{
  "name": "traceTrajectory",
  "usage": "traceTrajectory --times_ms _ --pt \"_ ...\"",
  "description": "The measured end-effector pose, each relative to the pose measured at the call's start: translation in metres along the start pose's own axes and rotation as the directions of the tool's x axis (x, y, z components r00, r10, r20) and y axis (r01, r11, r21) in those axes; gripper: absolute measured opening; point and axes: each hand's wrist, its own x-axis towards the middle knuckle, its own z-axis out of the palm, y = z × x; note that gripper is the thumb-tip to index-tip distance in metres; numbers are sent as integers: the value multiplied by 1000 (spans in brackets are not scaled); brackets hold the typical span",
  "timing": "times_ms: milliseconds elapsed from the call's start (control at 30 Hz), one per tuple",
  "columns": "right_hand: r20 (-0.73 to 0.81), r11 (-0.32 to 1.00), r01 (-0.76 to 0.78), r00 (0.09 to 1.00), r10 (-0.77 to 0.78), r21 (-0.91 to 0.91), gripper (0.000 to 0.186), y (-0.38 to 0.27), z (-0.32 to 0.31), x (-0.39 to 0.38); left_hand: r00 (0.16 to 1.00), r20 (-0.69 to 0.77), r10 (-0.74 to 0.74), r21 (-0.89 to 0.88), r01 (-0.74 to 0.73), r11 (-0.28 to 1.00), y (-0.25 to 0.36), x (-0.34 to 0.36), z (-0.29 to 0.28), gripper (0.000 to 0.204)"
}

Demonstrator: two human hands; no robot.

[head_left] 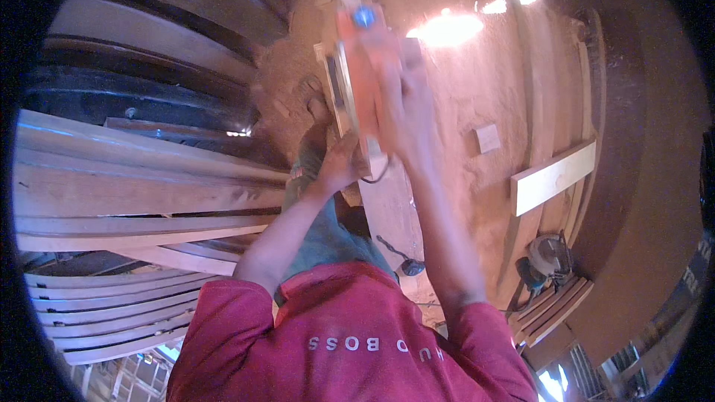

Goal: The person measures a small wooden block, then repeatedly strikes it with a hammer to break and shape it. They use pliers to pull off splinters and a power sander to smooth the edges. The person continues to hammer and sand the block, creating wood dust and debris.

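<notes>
An orange electric planer (363,78) with a round blue knob lies over a narrow wooden piece (339,78), its outline smeared by motion. My right hand (401,115) is closed on the planer from the right side, and the fingers are blurred. At the near end of the wooden piece, my left hand (342,165) grips the wood, its fingers curled over the edge close to the planer's rear. A dark cord (383,173) loops just beside that end. Beneath runs a pale bench board (391,208) that reaches toward my body.
Stacked planks (149,186) fill the left side. Sawdust covers the bench at right, where a small wood block (487,138) and a pale board (553,177) lie. A circular saw (547,260) sits near slats (555,311) at lower right. A dark corded object (411,266) rests near my waist.
</notes>
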Motion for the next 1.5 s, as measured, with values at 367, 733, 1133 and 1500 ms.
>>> traceTrajectory --times_ms 367,733,1133,1500 --pt "143 973 -228 964 224 12 52 81 -45 -238 1000 13 -28 101 27 994 -6 4 1 103" --pt "81 986 -162 983 165 -41 52 61 -17 -132 992 -34 124 -109 -127 986 -40 2 16 84" --pt "28 979 146 989 -144 -140 42 52 -4 -52 991 115 -65 111 52 993 -12 2 1 95" --pt "133 943 -319 943 305 93 53 71 -27 -223 989 -91 114 -96 -122 988 -10 1 0 86"
